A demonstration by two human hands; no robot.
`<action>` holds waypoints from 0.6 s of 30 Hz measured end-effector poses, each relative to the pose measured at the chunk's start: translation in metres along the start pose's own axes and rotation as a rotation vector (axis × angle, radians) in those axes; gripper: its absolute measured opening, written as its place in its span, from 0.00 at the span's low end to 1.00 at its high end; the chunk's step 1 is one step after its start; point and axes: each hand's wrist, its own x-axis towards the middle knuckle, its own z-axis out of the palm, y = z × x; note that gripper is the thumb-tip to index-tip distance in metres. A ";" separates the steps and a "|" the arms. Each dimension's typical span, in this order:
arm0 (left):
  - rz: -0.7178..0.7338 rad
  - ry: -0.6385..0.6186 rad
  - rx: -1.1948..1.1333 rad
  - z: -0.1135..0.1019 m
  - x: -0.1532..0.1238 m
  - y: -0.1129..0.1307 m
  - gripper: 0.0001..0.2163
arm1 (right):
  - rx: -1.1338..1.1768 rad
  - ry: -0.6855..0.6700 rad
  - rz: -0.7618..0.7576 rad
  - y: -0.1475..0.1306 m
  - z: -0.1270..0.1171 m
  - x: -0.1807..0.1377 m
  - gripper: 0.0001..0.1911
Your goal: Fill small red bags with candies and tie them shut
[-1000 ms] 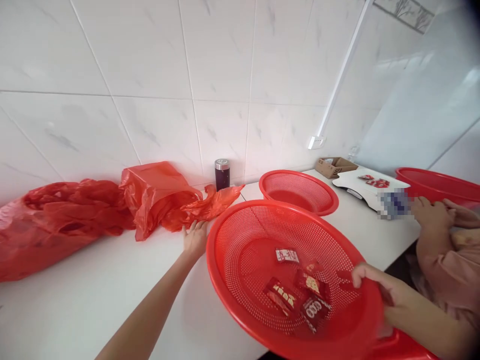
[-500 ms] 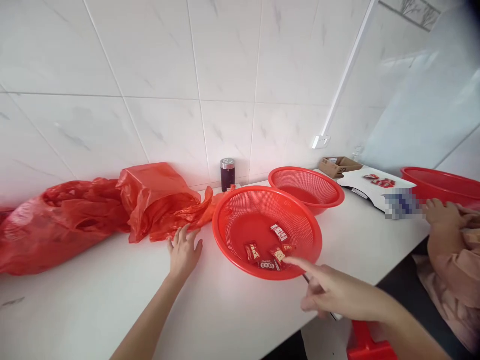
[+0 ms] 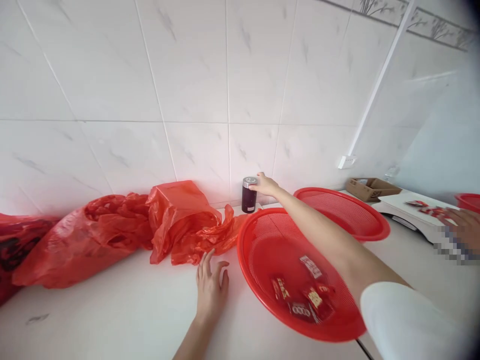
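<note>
Dark tumbler, silver lid, upright near the counter's back edge, by the tiled wall. From my remote seat I have the right hand at its right side: one digit overlaps the front just under the lid, another points up beside it. Whether the grip is closed I cannot tell. The right arm reaches over the front red basket, a white sleeve at the near end.

My left hand is free of any load, fingers spread and lightly curled, low over the counter between that basket and a crumpled red bag. Fingertips lie at the bag's near edge; contact uncertain. More red bags run off toward the counter's left end.

In the front basket I note a handful of wrapped packets, mostly red, one white-faced, gathered toward the near side. Behind it, a second red basket. Farther right along the back edge: an open cardboard box, then a white scale bearing red packets. A co-worker's hand is beside those, partly blurred out.
</note>
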 end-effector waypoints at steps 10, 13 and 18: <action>-0.088 -0.008 -0.184 0.007 0.001 -0.009 0.11 | 0.061 0.133 0.193 0.006 0.078 0.071 0.47; -0.113 -0.004 -0.214 0.006 0.002 -0.008 0.11 | 0.079 0.160 0.155 0.002 0.074 0.065 0.45; -0.124 0.001 -0.278 0.002 0.004 -0.006 0.12 | 0.105 0.213 -0.003 -0.022 0.038 0.031 0.47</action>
